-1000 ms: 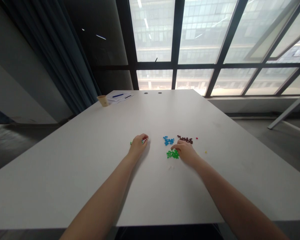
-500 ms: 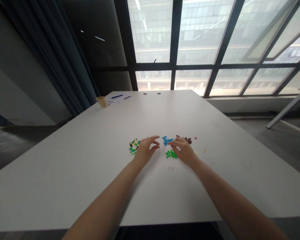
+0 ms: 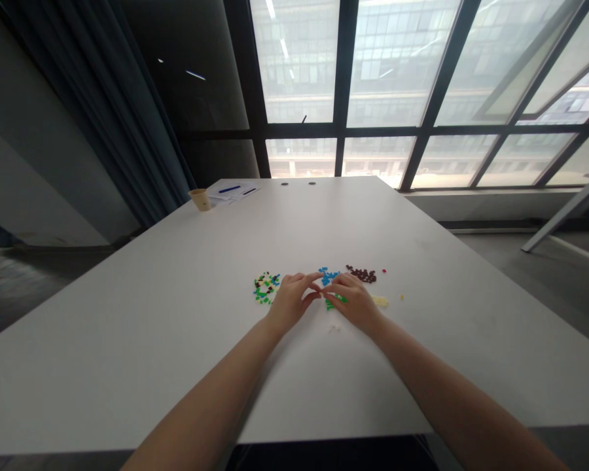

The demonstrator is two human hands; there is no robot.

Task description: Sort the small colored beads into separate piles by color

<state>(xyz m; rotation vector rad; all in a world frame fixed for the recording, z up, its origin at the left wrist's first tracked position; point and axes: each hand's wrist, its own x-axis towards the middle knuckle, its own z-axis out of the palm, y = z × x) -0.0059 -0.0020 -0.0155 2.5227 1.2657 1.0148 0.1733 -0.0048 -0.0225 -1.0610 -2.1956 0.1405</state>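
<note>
Although the left hand (image 3: 289,304) and right hand (image 3: 352,302) are close enough for their fingertips (image 3: 317,284) to meet, no held piece shows: both look pinched inward, but whether anything sits between them can't be told. Nearest are the blue pieces (image 3: 328,276), just past the fingertips and about equally near both hands. Green pieces (image 3: 334,301) lie under the right hand's fingers, partly hidden, so the right hand is nearer. Mixed pile (image 3: 265,288) sits just beside the left hand, on its outer side. Brown pieces (image 3: 362,275) and pale pile (image 3: 380,301) lie beyond the right hand, nearer it. White bits (image 3: 334,328) lie just below the hands. Piles are loose clumps, no clear long axis. Single piece shapes too small to make out.
</note>
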